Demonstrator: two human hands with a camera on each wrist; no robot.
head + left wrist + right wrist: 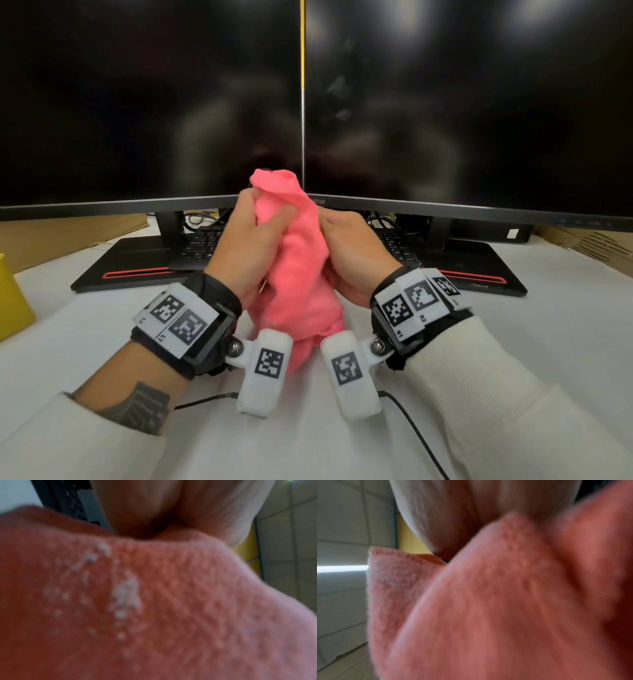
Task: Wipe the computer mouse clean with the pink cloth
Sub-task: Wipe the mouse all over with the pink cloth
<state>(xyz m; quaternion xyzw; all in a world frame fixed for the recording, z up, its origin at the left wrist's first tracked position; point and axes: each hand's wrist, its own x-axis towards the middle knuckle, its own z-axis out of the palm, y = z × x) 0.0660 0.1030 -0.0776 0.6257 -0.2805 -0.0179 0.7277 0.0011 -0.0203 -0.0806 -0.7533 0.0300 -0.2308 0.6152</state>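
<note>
The pink cloth (pixel 298 274) is bunched into an upright bundle above the white table, held between both hands. My left hand (pixel 250 236) grips its left side, fingers curled over the top and thumb pressed into the fabric. My right hand (pixel 349 250) curls round its right side. The cloth's lower end hangs down between the wrists. No computer mouse shows in any view; whatever lies inside the bundle is hidden. The cloth (pixel 154 608) fills the left wrist view, blurred, with white specks on it. The right wrist view shows mostly folds of cloth (pixel 488 608).
Two dark monitors (pixel 154 102) stand side by side right behind the hands. A black keyboard (pixel 202 243) lies between their stand bases (pixel 130 267). A yellow object (pixel 10 301) sits at the left edge. Black cables (pixel 418 435) trail over the white table (pixel 548 308).
</note>
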